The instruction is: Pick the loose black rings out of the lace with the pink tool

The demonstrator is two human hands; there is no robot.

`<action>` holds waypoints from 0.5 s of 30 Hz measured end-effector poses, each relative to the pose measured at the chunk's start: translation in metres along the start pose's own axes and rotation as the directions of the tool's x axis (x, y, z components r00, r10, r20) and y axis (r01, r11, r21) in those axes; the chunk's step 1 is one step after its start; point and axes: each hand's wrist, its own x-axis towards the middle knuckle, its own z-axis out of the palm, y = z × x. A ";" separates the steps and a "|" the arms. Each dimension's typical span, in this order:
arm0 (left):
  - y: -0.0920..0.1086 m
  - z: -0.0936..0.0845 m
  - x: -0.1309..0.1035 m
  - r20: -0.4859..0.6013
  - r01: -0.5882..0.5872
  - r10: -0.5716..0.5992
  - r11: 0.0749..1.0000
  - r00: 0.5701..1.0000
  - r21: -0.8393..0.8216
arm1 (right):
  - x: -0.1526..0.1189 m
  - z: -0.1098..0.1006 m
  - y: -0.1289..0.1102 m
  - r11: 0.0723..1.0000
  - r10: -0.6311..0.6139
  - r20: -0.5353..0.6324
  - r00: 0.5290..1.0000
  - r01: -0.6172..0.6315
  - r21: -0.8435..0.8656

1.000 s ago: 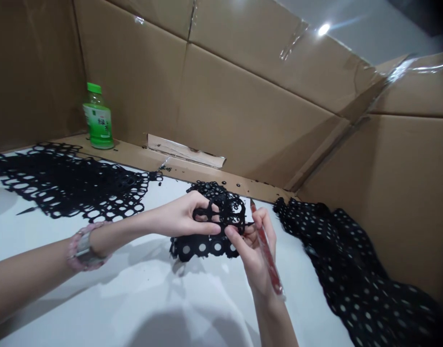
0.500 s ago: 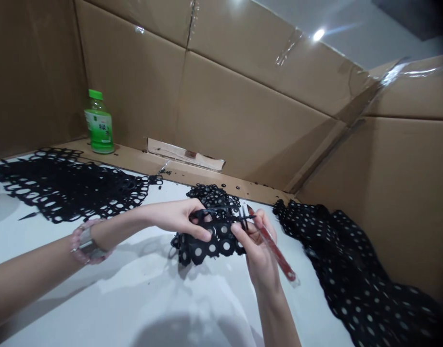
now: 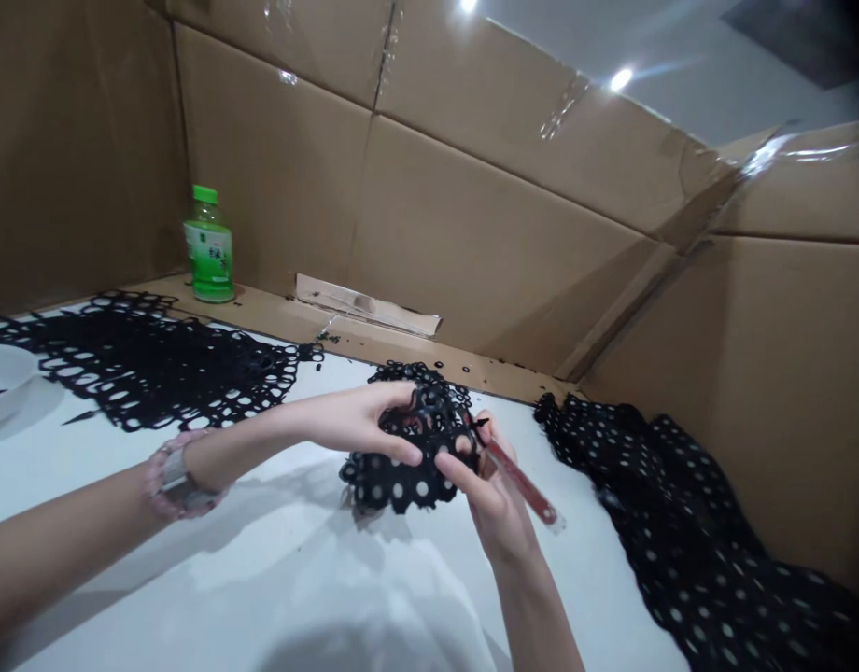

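A piece of black fabric with round holes (image 3: pixel 394 490) is held up between both hands above the white table. My left hand (image 3: pixel 373 420) curves over its upper left part, thumb pressed on the front and fingertips hidden behind dark material. My right hand (image 3: pixel 496 504) pinches the fabric's right side with the thumb. A slim red-handled tool (image 3: pixel 524 481) also rests in this hand, its handle slanting down to the right. The tool's tip is hard to make out against the black. A heap of black netting (image 3: pixel 419 373) lies just behind the held piece.
Black open mesh (image 3: pixel 170 359) spreads over the table's left side, near a white bowl (image 3: pixel 13 397). At the back stands a green bottle (image 3: pixel 211 252). Dotted black fabric (image 3: pixel 682 523) is piled at right. Cardboard walls (image 3: pixel 485 224) enclose the table.
The dark strip stretched between my hands no longer shows. My left fingers have shifted over the fabric, and the red-handled tool has moved slightly left and up. The view has shifted a little.
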 end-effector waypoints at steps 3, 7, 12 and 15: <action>0.003 0.006 -0.003 -0.470 -0.110 0.172 0.981 0.866 0.157 | -0.001 0.004 0.001 0.998 -0.065 -0.088 0.994 0.066 0.015; 0.007 0.019 -0.006 -0.370 -0.122 0.228 0.950 0.901 0.288 | -0.003 0.006 0.000 0.988 -0.146 -0.143 0.979 0.135 -0.080; 0.018 0.032 -0.004 -0.069 -0.056 0.064 0.992 0.996 0.110 | -0.008 0.007 0.001 0.978 -0.199 -0.158 0.967 0.185 -0.101; 0.023 0.032 -0.005 -0.072 -0.113 0.115 0.993 0.991 0.023 | -0.008 0.004 0.001 0.983 -0.141 -0.181 0.973 0.159 0.090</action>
